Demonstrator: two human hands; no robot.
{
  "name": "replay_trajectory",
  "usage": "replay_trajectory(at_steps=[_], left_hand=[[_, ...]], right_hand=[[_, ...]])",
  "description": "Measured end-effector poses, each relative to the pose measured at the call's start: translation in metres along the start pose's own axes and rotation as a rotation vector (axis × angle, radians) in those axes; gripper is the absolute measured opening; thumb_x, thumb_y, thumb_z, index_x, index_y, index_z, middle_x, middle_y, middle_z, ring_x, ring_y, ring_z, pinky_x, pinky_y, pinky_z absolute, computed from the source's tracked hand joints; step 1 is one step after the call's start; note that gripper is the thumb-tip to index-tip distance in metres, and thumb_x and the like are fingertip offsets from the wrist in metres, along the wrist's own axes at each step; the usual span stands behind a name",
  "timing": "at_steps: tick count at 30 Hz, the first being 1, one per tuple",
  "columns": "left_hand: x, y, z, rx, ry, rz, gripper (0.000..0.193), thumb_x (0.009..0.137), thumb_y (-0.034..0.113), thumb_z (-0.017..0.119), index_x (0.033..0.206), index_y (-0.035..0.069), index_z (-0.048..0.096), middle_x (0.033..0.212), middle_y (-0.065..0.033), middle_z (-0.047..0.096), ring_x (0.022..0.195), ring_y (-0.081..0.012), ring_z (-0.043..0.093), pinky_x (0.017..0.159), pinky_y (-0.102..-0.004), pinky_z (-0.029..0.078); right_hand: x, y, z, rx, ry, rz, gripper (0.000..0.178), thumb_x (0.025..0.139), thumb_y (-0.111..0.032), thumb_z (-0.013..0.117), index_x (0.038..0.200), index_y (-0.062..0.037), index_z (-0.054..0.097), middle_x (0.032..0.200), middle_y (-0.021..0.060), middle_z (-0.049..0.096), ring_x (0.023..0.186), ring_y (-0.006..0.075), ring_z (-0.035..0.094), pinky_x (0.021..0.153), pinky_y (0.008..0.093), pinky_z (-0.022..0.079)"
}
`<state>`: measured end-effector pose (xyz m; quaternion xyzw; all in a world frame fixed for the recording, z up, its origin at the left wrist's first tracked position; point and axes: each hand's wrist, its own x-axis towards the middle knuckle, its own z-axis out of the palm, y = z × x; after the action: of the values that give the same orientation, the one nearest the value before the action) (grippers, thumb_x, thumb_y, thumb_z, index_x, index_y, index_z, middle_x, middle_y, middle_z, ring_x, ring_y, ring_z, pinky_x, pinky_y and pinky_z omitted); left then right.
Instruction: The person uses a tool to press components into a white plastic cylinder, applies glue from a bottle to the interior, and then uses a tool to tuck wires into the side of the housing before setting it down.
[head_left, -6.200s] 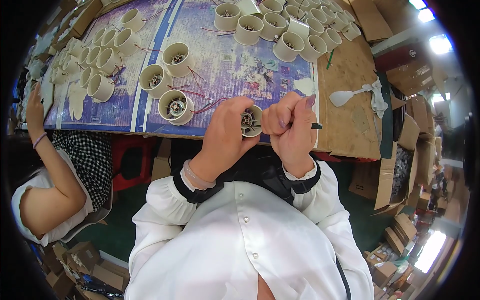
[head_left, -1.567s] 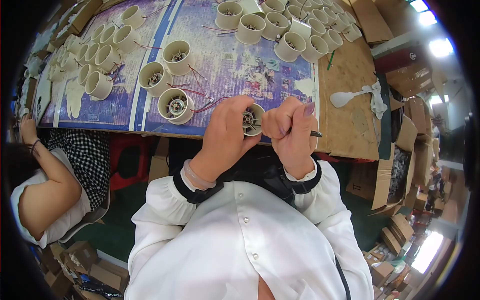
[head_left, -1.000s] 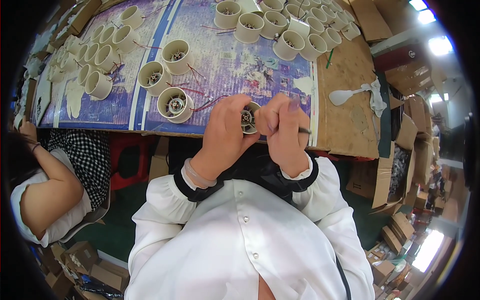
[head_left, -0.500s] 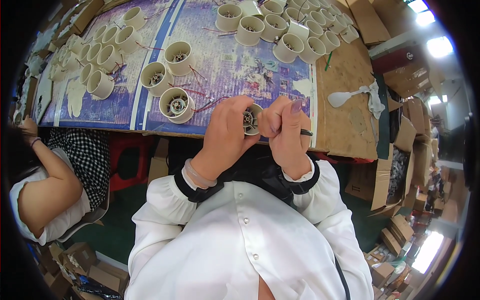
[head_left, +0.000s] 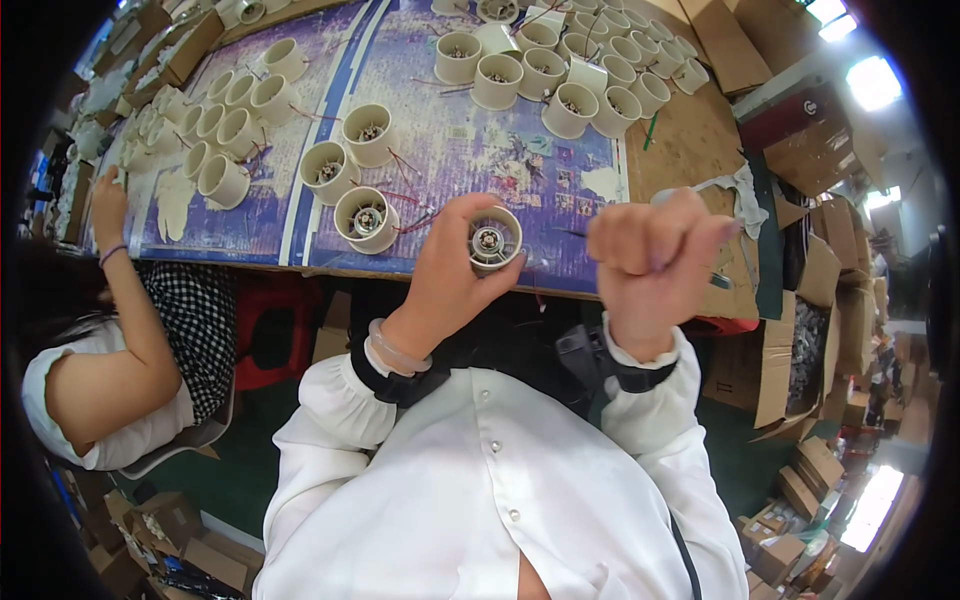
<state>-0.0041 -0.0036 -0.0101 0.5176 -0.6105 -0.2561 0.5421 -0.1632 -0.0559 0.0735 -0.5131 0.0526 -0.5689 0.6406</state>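
My left hand [head_left: 447,262] is wrapped round a cream-white round plastic housing [head_left: 512,222]. Its open top faces up, with a small motor [head_left: 488,241] and metal coil visible inside. To the right, apart from the housing, my right hand [head_left: 655,250] is raised in a fist round a thin dark tool [head_left: 574,234]. The tip pokes out beside the fingers; its exact kind is hidden by the hand. Just left of my left hand, a similar housing [head_left: 367,220] stands on the table with red and dark wires trailing from it.
More housings [head_left: 570,109] crowd the back right of the table [head_left: 470,160], others [head_left: 225,180] the left. A white spoon-like scoop [head_left: 715,184] and a rag [head_left: 748,200] lie on the right cardboard. A co-worker's arm [head_left: 112,350] reaches in at far left. Cardboard boxes [head_left: 800,350] stand right.
My right hand has moved right and up with the tool, away from the housing. The housing stays in my left hand, now in plainer view. The co-worker's hand has moved up onto the table.
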Motion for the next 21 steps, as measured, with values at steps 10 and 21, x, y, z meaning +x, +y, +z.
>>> replay_trajectory(at_steps=[10,21], left_hand=[[0.020,0.010,-0.015,-1.546,-0.183,-0.620,0.043,0.094,0.023,0.055,0.128,0.001,0.044,0.126,-0.0132,0.053,0.116,-0.0271,0.053,0.101,-0.0422,0.043],[0.016,0.000,-0.009,-1.826,-0.225,-0.653,0.046,0.098,0.039,0.047,0.128,0.005,0.046,0.129,-0.0132,0.053,0.120,-0.0279,0.051,0.105,-0.0482,0.038]], right_hand=[[-0.022,0.001,-0.005,-0.889,0.071,-0.058,0.034,0.102,-0.029,0.041,0.078,-0.0059,0.050,0.054,-0.0023,0.038,0.047,0.0065,0.032,0.045,0.0251,0.026],[-0.005,0.020,0.004,-0.962,-0.026,0.013,0.016,0.088,-0.003,0.063,0.104,-0.0009,0.064,0.061,-0.0016,0.050,0.050,-0.0002,0.039,0.045,0.0188,0.029]])
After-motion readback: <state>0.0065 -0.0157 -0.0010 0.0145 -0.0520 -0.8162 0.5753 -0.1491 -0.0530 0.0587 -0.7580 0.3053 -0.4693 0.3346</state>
